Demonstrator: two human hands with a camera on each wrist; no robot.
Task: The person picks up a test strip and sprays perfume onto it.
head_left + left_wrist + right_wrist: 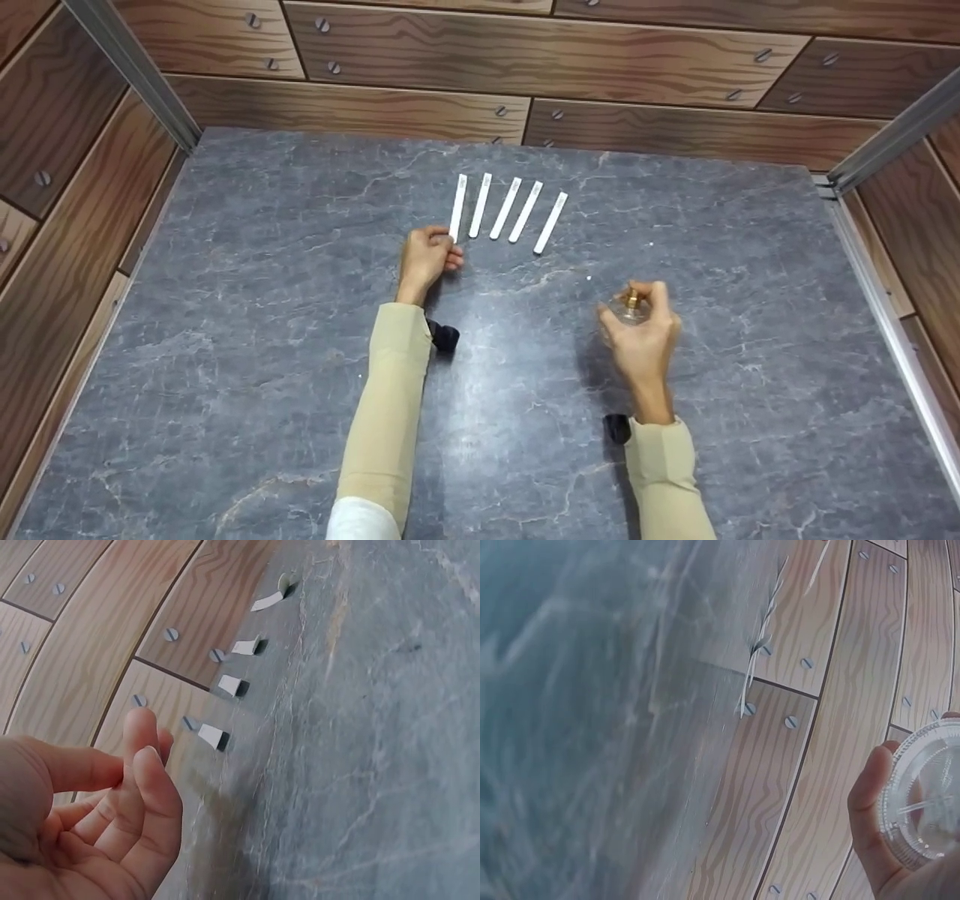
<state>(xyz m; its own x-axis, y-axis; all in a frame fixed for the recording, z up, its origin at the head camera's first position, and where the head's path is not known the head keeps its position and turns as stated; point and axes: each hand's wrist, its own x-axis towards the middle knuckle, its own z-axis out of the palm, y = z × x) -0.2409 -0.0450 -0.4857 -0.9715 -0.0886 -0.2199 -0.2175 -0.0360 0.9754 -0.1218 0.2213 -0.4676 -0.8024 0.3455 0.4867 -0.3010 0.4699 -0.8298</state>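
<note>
My left hand (429, 256) pinches the lower end of the leftmost white paper strip (458, 202) between thumb and fingertips. In the left wrist view the fingertips (150, 765) meet, and they hide that strip. Several more white strips, one of them the rightmost strip (551, 223), lie fanned in a row to its right, with small print at their far ends. On the right, my right hand (645, 337) grips a clear glass perfume bottle (632, 306) with a gold-coloured neck. Its round ridged base (922, 799) faces the right wrist camera.
The grey marbled tabletop (262, 337) runs up to wood-patterned walls (420, 52) at the back and sides. Metal posts stand at the back corners, including the left post (135, 71). Dark wrist cameras, such as the left one (444, 337), sit beside both sleeves.
</note>
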